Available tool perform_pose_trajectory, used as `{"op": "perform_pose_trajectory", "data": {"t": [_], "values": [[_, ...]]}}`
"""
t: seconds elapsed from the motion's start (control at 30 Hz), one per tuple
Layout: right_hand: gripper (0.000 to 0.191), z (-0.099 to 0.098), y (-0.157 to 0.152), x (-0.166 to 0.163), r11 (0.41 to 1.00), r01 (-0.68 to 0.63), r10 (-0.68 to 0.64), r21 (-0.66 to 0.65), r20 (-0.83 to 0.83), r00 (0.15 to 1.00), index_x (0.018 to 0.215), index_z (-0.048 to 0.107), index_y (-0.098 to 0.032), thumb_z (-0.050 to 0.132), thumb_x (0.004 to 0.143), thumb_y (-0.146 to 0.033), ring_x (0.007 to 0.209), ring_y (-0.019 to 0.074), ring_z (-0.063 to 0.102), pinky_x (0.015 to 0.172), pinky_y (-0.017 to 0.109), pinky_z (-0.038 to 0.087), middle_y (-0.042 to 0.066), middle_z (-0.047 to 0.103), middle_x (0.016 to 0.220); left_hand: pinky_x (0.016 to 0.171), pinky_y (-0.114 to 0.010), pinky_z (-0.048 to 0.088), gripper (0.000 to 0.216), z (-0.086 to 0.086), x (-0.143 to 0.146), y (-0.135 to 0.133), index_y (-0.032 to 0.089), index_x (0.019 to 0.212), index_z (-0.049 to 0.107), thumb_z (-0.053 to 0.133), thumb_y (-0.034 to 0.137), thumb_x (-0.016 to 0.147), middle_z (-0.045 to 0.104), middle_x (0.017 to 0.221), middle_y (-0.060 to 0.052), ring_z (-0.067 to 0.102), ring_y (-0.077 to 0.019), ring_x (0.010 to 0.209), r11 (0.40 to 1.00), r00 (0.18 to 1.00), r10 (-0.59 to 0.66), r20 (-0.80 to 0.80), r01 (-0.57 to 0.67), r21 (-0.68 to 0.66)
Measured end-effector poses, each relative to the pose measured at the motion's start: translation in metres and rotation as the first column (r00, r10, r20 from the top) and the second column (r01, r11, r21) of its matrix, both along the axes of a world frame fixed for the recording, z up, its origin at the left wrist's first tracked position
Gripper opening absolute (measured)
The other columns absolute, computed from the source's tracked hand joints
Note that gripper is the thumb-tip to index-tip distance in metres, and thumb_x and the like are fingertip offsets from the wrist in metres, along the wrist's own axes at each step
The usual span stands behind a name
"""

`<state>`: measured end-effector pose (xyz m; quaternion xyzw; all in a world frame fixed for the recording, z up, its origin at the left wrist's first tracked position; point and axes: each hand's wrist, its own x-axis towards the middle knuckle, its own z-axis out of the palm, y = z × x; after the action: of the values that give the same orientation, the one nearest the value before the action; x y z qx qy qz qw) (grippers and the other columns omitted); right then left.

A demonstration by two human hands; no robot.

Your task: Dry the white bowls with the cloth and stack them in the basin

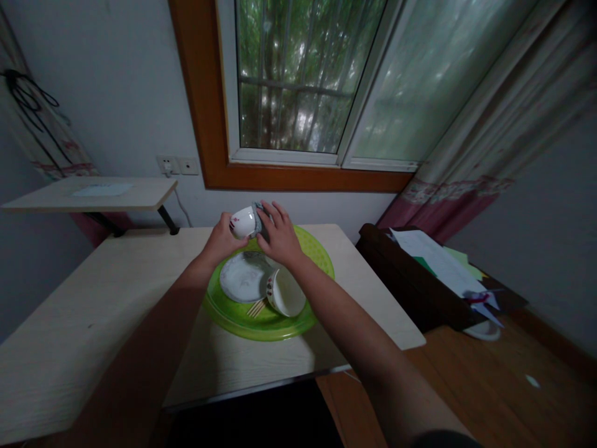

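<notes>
My left hand [224, 238] is closed around a small white cup [242, 223] with a red pattern, tilted on its side above the basin. Against the cup's right end, my right hand [278, 235] presses a grey cloth [257, 214], its fingers bent over it. Below them is a wide green plastic basin [270, 333]. In it lie a white patterned plate [243, 280], a white bowl [288, 292] tipped on its side and several chopsticks [257, 307]. My right wrist and forearm pass over the basin's right side.
The basin stands on a pale wooden table [140, 267]. A raised shelf [93, 194] with a paper on it is at the back left. To the right, a dark brown piece of furniture [396, 267] bears papers [433, 261]. A window [303, 81] is behind.
</notes>
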<state>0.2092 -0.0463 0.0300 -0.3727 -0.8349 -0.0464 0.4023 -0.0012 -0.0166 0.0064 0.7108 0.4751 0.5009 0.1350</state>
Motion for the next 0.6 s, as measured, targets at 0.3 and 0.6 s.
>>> {"op": "perform_pose_trajectory", "data": {"t": [0.3,0.6], "values": [[0.06,0.0,0.002,-0.003,1.0,0.015,-0.015,0.005,-0.045,0.999,0.156,0.038,-0.027,0.052,0.1,-0.045,0.155,0.0308,0.021,0.128,0.057,0.019,0.007,0.034,0.165,0.071,-0.03,0.049,0.057,0.003,0.002,-0.004,0.022,0.103,0.044,0.08,0.029,0.059,0.061,0.093,-0.002,0.061,-0.0177,0.08,1.0,0.999,-0.002,-0.038,0.001,-0.024],[0.064,-0.029,0.035,0.012,0.981,0.02,-0.057,-0.193,-0.192,0.98,0.152,0.042,-0.017,0.035,0.104,-0.059,0.147,0.0285,0.037,0.123,0.052,0.028,0.018,0.041,0.157,0.072,-0.03,0.054,0.064,0.0,-0.001,0.0,0.023,0.105,0.041,0.084,0.038,0.059,0.057,0.099,-0.003,0.063,-0.0174,0.085,0.996,0.984,-0.01,0.175,0.024,-0.08]]}}
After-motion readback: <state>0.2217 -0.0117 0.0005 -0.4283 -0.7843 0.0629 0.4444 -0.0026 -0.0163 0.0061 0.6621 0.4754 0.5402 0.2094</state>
